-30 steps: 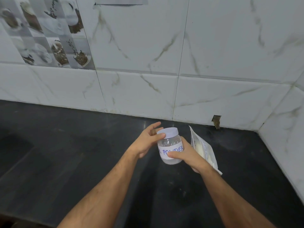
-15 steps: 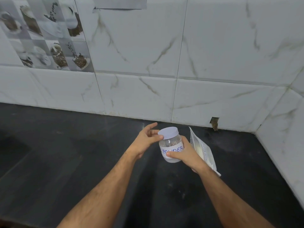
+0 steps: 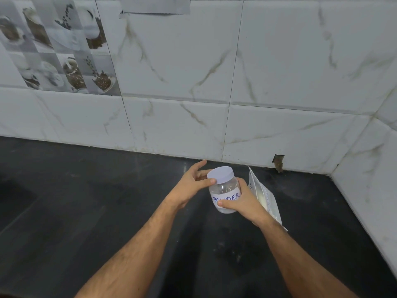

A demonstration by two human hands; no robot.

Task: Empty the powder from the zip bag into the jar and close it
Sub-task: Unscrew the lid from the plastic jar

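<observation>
The right hand [image 3: 243,203] gripped the jar [image 3: 225,195]; the left hand [image 3: 191,186] pinched its lid [image 3: 220,174], bag [image 3: 265,196] just right, above the desk [image 3: 86,211].

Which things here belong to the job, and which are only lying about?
For the job: jar, held by the right hand; lid, touched by the left hand; zip bag.

Only there: black counter, tiled wall, paper on the wall.
</observation>
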